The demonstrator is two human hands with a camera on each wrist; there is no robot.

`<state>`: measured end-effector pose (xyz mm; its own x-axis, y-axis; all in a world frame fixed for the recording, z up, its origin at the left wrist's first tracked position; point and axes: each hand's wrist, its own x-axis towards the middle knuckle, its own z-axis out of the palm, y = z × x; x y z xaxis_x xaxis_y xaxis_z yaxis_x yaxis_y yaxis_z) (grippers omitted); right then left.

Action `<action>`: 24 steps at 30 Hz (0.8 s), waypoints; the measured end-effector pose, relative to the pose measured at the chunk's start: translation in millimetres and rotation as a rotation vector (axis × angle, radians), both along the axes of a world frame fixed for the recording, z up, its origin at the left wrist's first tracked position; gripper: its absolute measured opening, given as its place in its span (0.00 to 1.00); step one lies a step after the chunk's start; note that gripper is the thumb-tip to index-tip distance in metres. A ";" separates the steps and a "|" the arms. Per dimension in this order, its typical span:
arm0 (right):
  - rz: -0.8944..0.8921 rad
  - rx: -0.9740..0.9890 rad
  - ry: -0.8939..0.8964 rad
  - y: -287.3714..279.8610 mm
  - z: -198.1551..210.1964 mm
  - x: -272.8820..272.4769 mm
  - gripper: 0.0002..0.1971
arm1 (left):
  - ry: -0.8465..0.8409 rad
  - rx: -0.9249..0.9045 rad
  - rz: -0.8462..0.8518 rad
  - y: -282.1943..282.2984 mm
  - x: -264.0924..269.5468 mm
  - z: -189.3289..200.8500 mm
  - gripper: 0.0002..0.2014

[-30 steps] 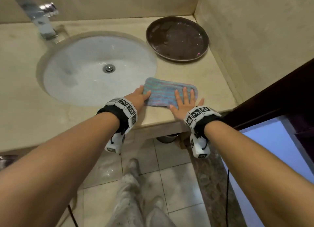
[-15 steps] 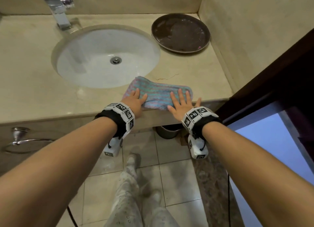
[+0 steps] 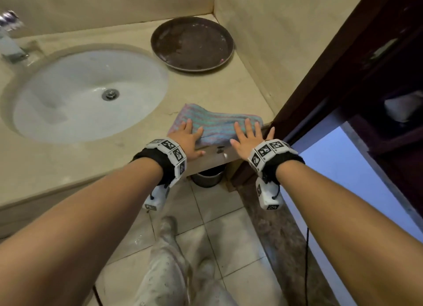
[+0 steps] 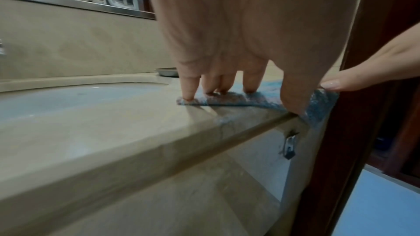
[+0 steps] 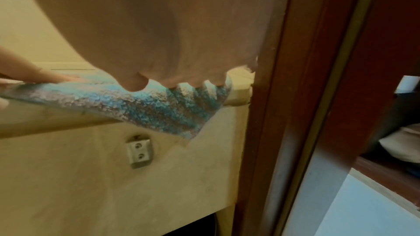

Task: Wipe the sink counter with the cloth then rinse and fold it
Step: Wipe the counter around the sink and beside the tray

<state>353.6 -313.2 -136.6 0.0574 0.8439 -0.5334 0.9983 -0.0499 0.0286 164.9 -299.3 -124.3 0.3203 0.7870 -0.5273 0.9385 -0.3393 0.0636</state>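
Both hands have drawn the cloth (image 3: 217, 125) nearer, over the counter's (image 3: 68, 164) near right edge. Left hand (image 3: 187, 138) and right hand (image 3: 248, 138) press it flat, fingers straight and spread. Only the right wrist view shows the cloth's corner hanging over the front.

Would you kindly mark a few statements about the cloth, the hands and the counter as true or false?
1. Both the left hand and the right hand press flat on the cloth. True.
2. The cloth lies inside the sink basin. False: it lies on the counter, at the front edge.
3. A corner of the cloth hangs over the counter's front edge. True.
4. The brown tray holds a soap bar. False: no soap shows.
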 end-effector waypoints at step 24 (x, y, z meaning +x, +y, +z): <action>0.024 -0.064 -0.156 165.4 11.1 2.8 0.33 | -0.288 0.121 -0.294 177.6 22.4 11.1 0.18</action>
